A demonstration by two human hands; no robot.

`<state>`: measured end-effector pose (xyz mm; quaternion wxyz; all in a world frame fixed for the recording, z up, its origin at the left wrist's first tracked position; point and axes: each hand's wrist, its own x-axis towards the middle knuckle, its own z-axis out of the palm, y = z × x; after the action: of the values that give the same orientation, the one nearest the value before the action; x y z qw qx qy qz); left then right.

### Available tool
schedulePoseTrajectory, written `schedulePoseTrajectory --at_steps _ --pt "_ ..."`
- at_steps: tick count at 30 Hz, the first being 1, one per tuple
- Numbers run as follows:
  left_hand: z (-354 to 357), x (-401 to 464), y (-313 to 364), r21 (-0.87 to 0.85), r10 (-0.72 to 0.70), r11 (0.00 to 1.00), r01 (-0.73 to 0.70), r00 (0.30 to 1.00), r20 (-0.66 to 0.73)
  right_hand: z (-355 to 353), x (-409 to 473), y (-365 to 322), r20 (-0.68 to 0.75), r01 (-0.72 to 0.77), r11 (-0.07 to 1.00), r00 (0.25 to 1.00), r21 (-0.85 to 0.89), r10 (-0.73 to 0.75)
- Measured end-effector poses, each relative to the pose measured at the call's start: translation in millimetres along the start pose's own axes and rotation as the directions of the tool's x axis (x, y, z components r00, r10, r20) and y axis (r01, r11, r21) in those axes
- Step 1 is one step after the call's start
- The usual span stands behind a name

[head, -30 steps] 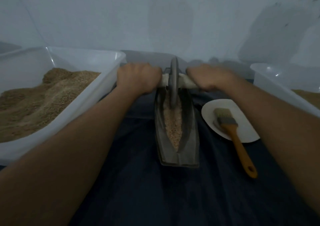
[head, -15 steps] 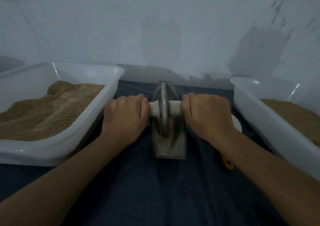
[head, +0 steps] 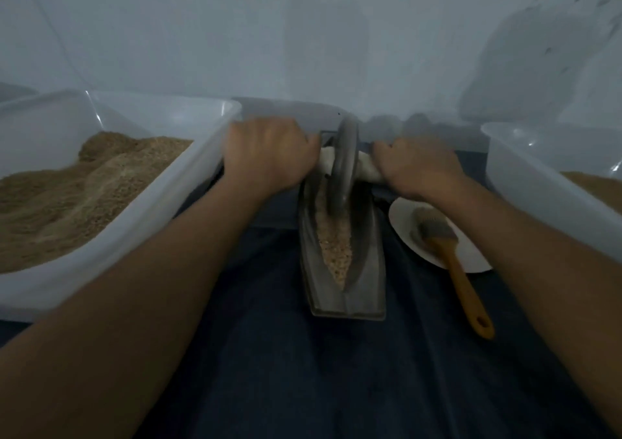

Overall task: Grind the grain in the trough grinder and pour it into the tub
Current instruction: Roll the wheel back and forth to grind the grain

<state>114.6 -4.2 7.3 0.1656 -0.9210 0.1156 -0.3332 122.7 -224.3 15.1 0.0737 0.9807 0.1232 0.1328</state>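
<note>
Now both hands grip the pale handle [head: 365, 170] that runs through the grinder's wheel [head: 344, 166]: the left hand [head: 269, 154] has its fingers curled round the left end, the right hand [head: 417, 166] round the right end. The wheel stands upright in the far end of the trough [head: 365, 280], which lies lengthwise on a dark blue cloth [head: 303, 371] over the worktop. Coarse grain [head: 336, 243] fills the trough's groove on the near side of the wheel. Just left of the trough sits a white tub [head: 141, 230] heaped with brown ground grain [head: 67, 199]. At the right edge stands a second tub [head: 525, 176], also with brown grain in it. Between it and the trough lies a white plate [head: 400, 216], with a brush [head: 447, 257] resting on it, its orange handle pointing toward the person.
</note>
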Motion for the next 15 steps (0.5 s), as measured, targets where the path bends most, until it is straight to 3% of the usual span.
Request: schedulePoseTrajectory --at_steps 2,3,9,12,15 --pt "5.9 31.9 1.7 -0.206 -0.105 0.968 0.142 0.978 0.181 2.4 14.3 5.8 0.13 0.028 0.997 0.991 0.077 -0.038" --pt "9.8 40.8 1.4 -0.215 -0.106 0.965 0.154 0.97 0.219 1.4 17.8 5.7 0.163 0.039 0.991 0.985 0.127 -0.06" --pt "6.7 37.1 0.7 -0.16 -0.061 0.983 0.086 0.986 0.155 0.9 16.4 5.1 0.133 0.042 0.991 0.989 0.124 -0.058" --pt "-8.1 11.2 0.8 -0.134 -0.014 0.991 0.021 0.998 0.059 -0.5 -7.3 -3.1 0.047 -0.038 0.996 0.998 0.084 0.035" --pt "-16.4 -36.9 -0.1 -0.036 0.114 0.993 -0.115 0.993 -0.04 -4.4 -43.0 -18.0 -0.209 0.013 1.0 0.978 0.001 -0.012"
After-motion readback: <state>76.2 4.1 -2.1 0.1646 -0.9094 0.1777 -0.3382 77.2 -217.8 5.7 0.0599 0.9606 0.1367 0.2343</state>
